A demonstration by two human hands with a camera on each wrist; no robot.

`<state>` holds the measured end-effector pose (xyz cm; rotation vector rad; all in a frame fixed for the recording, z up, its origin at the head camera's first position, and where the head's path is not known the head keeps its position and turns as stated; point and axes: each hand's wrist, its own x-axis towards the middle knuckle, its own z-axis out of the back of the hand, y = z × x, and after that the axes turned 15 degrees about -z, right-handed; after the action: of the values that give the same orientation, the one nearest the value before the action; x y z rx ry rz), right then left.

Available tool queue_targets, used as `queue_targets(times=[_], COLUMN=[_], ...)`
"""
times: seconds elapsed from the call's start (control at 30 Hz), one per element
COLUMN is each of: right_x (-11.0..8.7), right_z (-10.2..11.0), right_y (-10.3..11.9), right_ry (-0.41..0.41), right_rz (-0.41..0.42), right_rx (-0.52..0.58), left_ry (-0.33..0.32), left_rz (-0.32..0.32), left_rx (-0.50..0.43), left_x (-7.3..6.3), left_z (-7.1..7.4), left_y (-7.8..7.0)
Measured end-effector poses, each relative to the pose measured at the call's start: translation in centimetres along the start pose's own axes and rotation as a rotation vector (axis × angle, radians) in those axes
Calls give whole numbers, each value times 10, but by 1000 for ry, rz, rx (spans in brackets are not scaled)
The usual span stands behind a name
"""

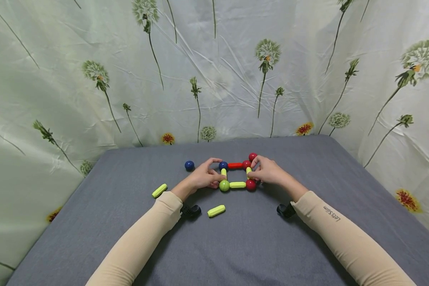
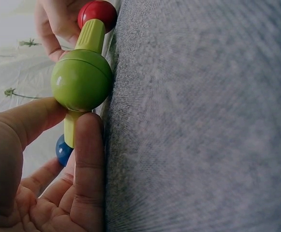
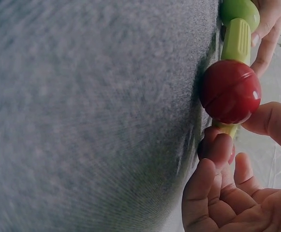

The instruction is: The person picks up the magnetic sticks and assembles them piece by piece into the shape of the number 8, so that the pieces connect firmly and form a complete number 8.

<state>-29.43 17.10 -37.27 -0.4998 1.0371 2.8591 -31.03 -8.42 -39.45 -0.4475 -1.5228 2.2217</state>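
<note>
A square of toy rods and balls lies on the grey cloth [image 1: 236, 246]. It has a blue ball [image 1: 223, 165], a red rod [image 1: 235, 165], a red ball [image 1: 246, 164], a green ball [image 1: 224, 185], a yellow-green rod [image 1: 237, 184] and a second red ball [image 1: 250, 184]. My left hand [image 1: 214, 174] pinches the left yellow-green rod [image 2: 70, 130] just behind the green ball [image 2: 82, 79]. My right hand [image 1: 254, 171] holds the right yellow-green rod between thumb and fingers, beside the near red ball [image 3: 230, 91]. A third red ball [image 1: 252, 156] sits at the far right corner.
A loose blue ball [image 1: 189, 165] lies left of the square. Two loose yellow-green rods [image 1: 159, 190] [image 1: 216, 210] lie nearer me on the left. A flower-printed sheet [image 1: 214, 79] hangs behind and to both sides of the cloth-covered surface.
</note>
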Motion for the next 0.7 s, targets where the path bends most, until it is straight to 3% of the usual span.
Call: queue_targets(times=[0.3,0.7], right_x=[-1,-4], right_z=[-1,-3], right_y=[0,-4], right_ry=[-1,16], right_rz=[4,6], right_rx=[10,1], left_ry=[39,33], left_rz=[1,5], left_rx=[-21,-15], left_x=[-12,-15], left_z=[0,0], left_y=[-23,-27])
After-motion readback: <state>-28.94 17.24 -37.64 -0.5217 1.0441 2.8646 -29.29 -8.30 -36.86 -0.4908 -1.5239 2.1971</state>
